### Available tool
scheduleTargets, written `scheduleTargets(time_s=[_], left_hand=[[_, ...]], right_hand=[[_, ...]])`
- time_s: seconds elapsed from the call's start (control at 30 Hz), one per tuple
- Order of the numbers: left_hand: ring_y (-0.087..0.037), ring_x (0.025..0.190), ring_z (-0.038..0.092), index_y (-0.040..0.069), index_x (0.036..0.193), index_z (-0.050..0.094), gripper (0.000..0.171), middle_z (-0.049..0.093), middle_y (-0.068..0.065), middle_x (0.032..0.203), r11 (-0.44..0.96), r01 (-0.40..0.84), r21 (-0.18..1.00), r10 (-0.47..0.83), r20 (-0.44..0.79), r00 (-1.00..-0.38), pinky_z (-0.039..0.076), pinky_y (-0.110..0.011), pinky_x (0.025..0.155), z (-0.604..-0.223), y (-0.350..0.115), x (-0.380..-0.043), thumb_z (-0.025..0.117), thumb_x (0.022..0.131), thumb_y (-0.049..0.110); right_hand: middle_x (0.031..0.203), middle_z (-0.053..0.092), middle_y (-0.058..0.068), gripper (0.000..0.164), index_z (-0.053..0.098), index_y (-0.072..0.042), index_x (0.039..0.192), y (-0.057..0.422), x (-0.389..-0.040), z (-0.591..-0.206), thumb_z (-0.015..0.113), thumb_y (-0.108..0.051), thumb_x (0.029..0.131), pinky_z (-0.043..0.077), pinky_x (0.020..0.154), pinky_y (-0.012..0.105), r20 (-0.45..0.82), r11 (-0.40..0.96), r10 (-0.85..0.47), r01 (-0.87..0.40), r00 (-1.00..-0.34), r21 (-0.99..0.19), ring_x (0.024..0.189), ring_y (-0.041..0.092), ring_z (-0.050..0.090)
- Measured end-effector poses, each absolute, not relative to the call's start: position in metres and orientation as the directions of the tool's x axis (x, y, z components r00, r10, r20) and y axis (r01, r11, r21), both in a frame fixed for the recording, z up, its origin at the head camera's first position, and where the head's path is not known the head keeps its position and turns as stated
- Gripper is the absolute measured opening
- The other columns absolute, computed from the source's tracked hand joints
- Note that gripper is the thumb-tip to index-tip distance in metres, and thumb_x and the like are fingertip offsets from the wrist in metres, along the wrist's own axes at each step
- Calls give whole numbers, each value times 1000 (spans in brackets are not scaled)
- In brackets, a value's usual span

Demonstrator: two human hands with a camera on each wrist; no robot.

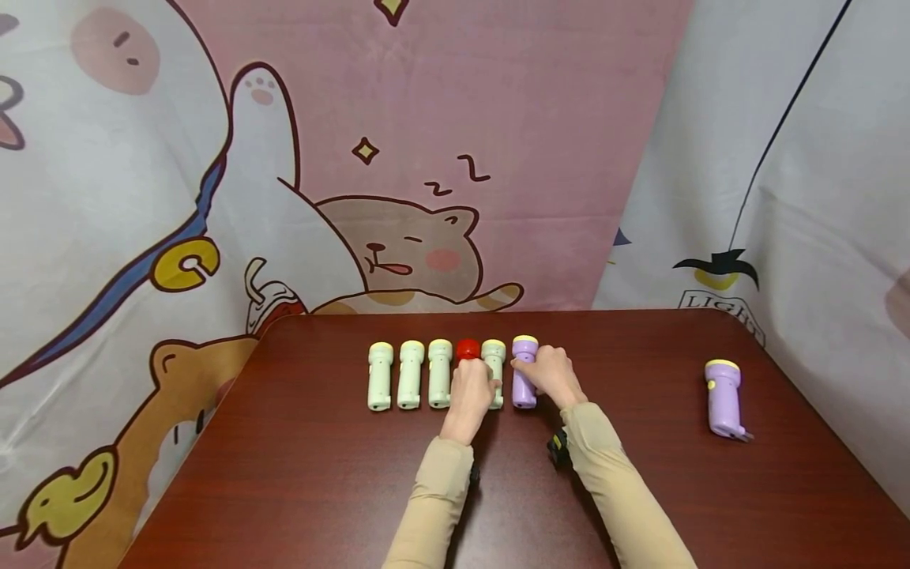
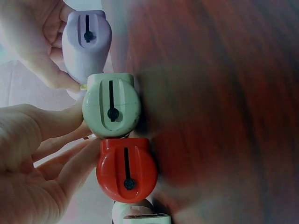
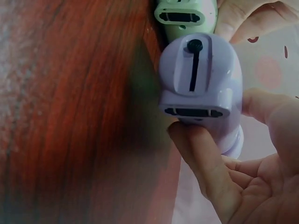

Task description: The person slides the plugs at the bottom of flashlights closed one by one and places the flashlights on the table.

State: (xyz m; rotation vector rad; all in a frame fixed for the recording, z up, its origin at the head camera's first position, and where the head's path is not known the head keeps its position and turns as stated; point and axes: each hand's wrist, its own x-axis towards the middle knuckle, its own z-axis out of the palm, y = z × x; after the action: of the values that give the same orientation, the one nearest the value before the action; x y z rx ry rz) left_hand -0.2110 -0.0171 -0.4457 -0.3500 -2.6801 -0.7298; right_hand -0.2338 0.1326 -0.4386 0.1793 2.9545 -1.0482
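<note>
Along the back of the table a row of flashlights lies side by side. My left hand pinches a pale green flashlight, with the thumb on one side and the fingers in the gap beside the red flashlight. That red flashlight is mostly covered by the hand in the head view. To the right, my right hand grips a purple flashlight between thumb and fingers. It lies roughly parallel to the green one, a small gap apart in the head view.
Left of the red flashlight lie three more pale green flashlights, the middle one evenly spaced between its neighbours. Another purple flashlight lies alone at the right of the brown table. A cartoon-printed cloth hangs behind the table's back edge.
</note>
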Motion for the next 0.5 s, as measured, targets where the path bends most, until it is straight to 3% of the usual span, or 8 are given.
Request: scheduleTargets(time_s=[0.23, 0.5], left_hand=[[-14, 47, 56, 12, 40, 45, 48, 36, 6, 44, 840, 314, 443, 145, 374, -916, 38, -20, 43, -447, -17, -212, 79, 73, 8], [-23, 52, 64, 10, 41, 53, 41, 58, -5, 50, 854, 316, 414, 143, 396, -907, 43, -23, 43, -449, -17, -215, 80, 71, 9]], right_hand=[[71, 64, 16, 36, 61, 1, 78, 129, -239, -444, 67, -34, 82, 50, 43, 26, -70, 769, 58, 89, -996, -633, 47, 18, 63], [71, 64, 15, 34, 61, 1, 77, 125, -241, -447, 67, -33, 82, 51, 45, 28, -76, 765, 51, 88, -996, -638, 48, 18, 62]])
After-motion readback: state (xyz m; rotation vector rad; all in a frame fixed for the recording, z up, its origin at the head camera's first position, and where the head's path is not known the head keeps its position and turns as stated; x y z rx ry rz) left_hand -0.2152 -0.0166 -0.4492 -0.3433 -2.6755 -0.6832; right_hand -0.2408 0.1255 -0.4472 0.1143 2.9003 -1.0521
